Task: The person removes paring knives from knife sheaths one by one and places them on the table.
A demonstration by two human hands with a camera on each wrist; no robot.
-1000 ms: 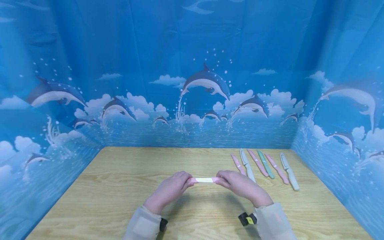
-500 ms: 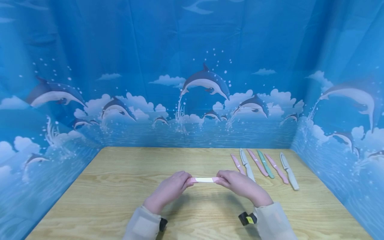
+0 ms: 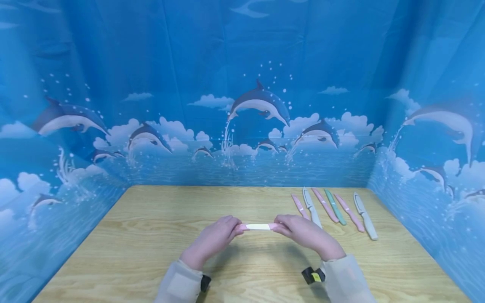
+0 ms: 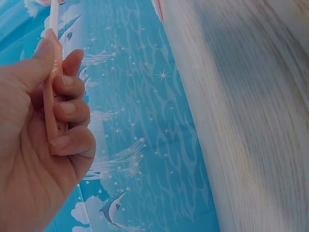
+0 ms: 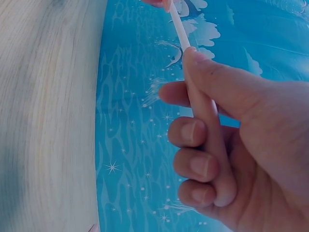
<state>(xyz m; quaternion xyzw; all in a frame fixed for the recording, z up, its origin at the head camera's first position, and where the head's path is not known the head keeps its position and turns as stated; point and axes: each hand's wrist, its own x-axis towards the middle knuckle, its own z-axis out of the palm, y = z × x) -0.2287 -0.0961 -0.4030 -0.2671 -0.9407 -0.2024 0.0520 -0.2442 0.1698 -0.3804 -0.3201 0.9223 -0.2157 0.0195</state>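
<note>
Both hands are raised over the wooden table [image 3: 170, 210] with a knife stretched level between them. My right hand [image 3: 308, 235] grips its pink handle [image 5: 207, 125], thumb along the top and fingers curled round. The white blade [image 3: 258, 227] shows between the hands. At the other end, the fingers and thumb of my left hand [image 3: 214, 242] wrap round a narrow pink knife sheath [image 4: 50, 106], into which the blade's far part runs, its tip hidden.
To the right on the table lie several knives in a loose row: pink ones [image 3: 349, 212], a green one [image 3: 335, 207] and two pale ones, including the outermost pale knife [image 3: 366, 216]. A blue dolphin-print curtain [image 3: 242, 126] encloses the back and sides.
</note>
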